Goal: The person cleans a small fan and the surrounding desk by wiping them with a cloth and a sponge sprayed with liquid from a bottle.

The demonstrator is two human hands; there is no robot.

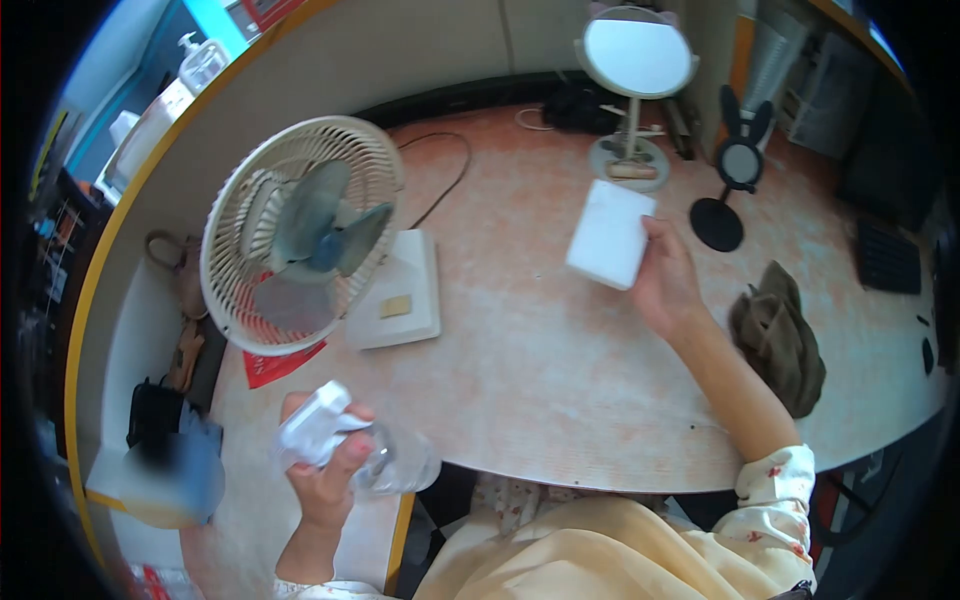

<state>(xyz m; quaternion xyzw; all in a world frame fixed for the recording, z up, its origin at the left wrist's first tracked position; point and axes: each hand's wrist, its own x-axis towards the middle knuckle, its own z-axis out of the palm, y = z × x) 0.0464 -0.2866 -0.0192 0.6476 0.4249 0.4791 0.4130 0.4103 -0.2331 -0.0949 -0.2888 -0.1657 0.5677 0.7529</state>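
My left hand (335,470) is closed around the neck of a clear plastic spray bottle (400,460) with a white trigger head. The bottle is tilted, its base pointing right near the front edge of the desk. White rectangular sponge (612,235) is gripped at its right side by my right hand (665,270), over the middle of the desk. To the left, the white desk fan (322,235) without a front grille shows grey-green blades. A crumpled brown cloth (778,340) lies right of my right forearm.
A round white mirror (637,55) stands at the back, with a black rabbit-shaped stand (740,165) to its right. The fan's cable (455,185) trails across the desk (540,400). A black keyboard (887,257) is at the far right, and a red packet (275,368) lies under the fan.
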